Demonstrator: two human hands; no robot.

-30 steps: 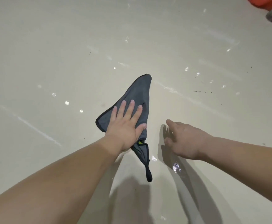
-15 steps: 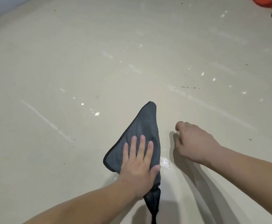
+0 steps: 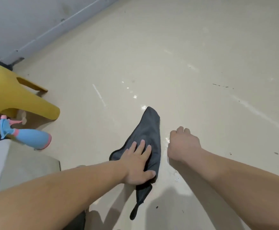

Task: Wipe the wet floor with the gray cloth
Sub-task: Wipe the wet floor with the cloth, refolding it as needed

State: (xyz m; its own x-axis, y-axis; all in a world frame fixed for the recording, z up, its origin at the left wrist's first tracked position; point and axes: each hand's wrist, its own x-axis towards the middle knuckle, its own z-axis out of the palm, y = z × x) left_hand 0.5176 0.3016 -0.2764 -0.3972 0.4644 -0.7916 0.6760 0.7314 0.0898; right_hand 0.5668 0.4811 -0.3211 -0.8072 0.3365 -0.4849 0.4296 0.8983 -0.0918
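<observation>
Cloth point(image 3: 149, 128) (gray) lies flat on wet floor point(image 3: 185, 63) under left hand point(image 3: 138, 165). Fingers point(image 3: 141, 147) straight, slightly apart, pressing its near half — pointed end runs past fingertips, narrow tail trails behind palm. Right hand point(image 3: 182, 145) just beside its right edge — fingers curled, holding nothing.

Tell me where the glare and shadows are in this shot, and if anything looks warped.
Head view: white glints dot the wet floor beyond the gray cloth and beside the right hand; soft shadows stretch from it and the left hand to the bottom edge; wide-lens stretching at the corners; slightly soft overall.
</observation>
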